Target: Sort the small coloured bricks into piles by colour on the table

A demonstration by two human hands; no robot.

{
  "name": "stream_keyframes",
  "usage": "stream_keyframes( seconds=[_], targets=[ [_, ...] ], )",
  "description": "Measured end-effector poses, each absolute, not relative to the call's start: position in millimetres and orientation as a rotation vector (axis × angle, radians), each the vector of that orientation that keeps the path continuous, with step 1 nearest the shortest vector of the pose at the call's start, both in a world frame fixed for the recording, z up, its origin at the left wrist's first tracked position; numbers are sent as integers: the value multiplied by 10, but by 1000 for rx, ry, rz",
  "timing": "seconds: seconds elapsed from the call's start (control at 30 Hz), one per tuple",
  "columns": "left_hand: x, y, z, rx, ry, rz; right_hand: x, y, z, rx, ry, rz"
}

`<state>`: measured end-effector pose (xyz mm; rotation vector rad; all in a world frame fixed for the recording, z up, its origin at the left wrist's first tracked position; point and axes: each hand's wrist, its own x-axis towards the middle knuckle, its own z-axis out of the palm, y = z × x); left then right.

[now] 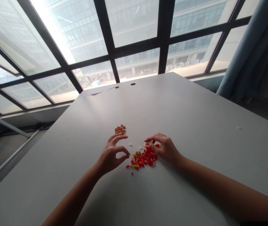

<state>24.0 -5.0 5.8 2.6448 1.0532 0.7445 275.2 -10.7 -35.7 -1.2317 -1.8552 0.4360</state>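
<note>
A heap of small toy building bricks (144,158), mostly red with some orange, brown, pink and yellow, lies between my two hands on the table. My left hand (111,155) is at the heap's left side, thumb and index tips brought together in a pinch and the other fingers stretched out. Whatever sits in that pinch is too small to make out. At the upper right of the heap, my right hand (165,148) curls its thumb and index finger together over the bricks; their tips hide what they grip. Beyond the left fingers is a smaller pile of brown bricks (120,129).
Pale yellow bricks (131,144) lie loose between the piles, and one brown brick (132,174) lies nearer me. The white table (148,103) reaches to black-framed windows. Two cable holes (133,84) pierce its far end. A blue curtain (247,62) hangs at right.
</note>
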Motion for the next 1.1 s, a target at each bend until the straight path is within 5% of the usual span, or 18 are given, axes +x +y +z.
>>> stream_keyframes(
  seconds=[0.83,1.1],
  targets=[
    [243,-82,-61,2686,1083,555,2754,-107,-359,-1226,-1850,423],
    [250,59,21,2638,1170,842,2757,-104,-357,-1223,-1854,419]
  ],
)
